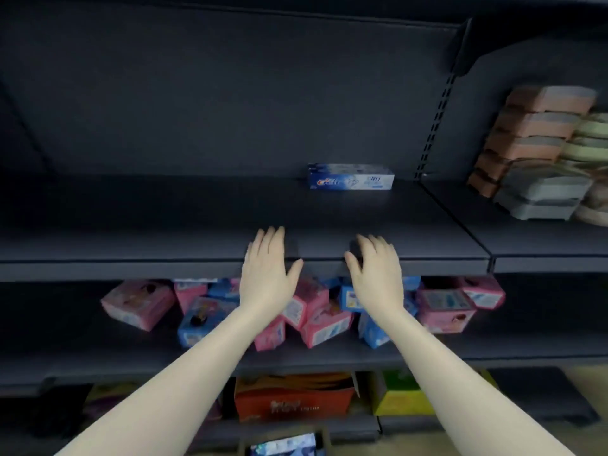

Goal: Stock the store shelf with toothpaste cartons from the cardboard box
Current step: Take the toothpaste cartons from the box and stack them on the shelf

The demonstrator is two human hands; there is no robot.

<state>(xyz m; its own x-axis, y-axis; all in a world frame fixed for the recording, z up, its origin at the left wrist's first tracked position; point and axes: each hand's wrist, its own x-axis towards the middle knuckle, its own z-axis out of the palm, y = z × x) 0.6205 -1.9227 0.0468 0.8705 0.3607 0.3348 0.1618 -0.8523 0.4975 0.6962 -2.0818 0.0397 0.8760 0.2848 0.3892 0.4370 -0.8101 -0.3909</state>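
Note:
One blue-and-white toothpaste carton (351, 177) lies lengthwise at the back of the dark shelf (164, 225), right of centre. My left hand (268, 271) and my right hand (376, 271) hover side by side over the shelf's front edge, palms down, fingers straight, holding nothing. They are well in front of the carton. At the bottom edge of the view, the cardboard box (286, 444) shows blue cartons inside; most of it is cut off.
Pink and blue small boxes (316, 311) lie jumbled on the shelf below. An orange box (292, 399) and a yellow-green box (404, 396) stand lower down. Stacked orange, grey and pale green packs (539, 149) fill the neighbouring shelf bay at right.

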